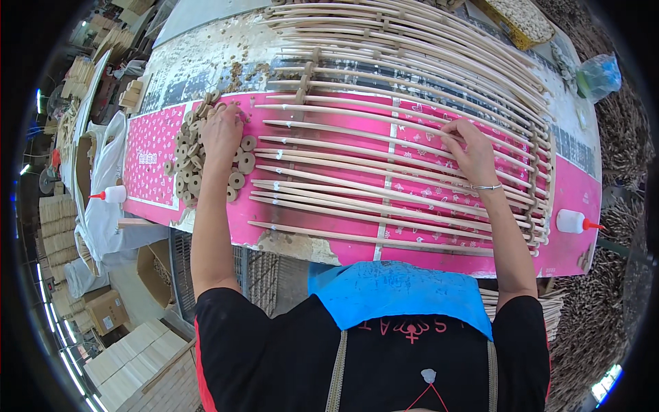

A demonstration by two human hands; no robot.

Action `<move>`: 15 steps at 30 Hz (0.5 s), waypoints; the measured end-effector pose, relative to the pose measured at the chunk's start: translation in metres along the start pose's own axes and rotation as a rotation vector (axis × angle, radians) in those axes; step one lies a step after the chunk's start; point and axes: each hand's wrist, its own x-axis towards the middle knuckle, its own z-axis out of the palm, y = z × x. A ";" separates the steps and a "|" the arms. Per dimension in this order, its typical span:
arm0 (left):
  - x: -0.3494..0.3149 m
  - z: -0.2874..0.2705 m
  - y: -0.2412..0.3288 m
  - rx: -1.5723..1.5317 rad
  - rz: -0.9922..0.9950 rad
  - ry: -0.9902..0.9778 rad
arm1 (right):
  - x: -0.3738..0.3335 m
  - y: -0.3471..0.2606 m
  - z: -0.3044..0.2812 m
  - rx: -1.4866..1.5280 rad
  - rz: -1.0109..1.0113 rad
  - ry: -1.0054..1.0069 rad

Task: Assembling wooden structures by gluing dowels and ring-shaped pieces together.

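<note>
Two small white glue bottles with red tips sit at the table's edges: one [110, 195] at the left of the frame, the other [575, 221] at the lower right; their contents cannot be seen. A yellow-rimmed tray [522, 20] of pale small pieces lies at the top right.

The left hand [221, 132] stretches out palm down at the upper left of the pink table cover [154, 154], its fingers curled loosely into a heap of small round wooden discs [199, 168]; whether it holds one cannot be told. The right hand [470, 152], at centre right, presses bent fingertips onto the long thin wooden sticks [343, 185], pinching at one.

The sticks lie side by side across the table, filling the middle of the frame. A green plastic bag [598, 77] rests at the upper right.
</note>
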 end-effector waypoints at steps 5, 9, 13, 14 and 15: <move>0.003 -0.016 0.014 -0.718 -0.152 0.001 | -0.003 0.004 0.002 0.128 0.033 0.040; 0.001 -0.020 0.023 -1.342 -0.371 -0.122 | -0.004 0.007 0.000 0.172 0.036 0.059; -0.004 -0.009 0.026 -1.624 -0.446 -0.132 | -0.004 0.002 0.001 0.191 0.014 0.052; -0.004 -0.008 0.029 -1.625 -0.444 -0.134 | -0.005 0.003 -0.001 0.177 0.027 0.023; -0.004 -0.008 0.032 -1.663 -0.454 -0.122 | -0.005 0.004 -0.002 0.162 0.039 -0.005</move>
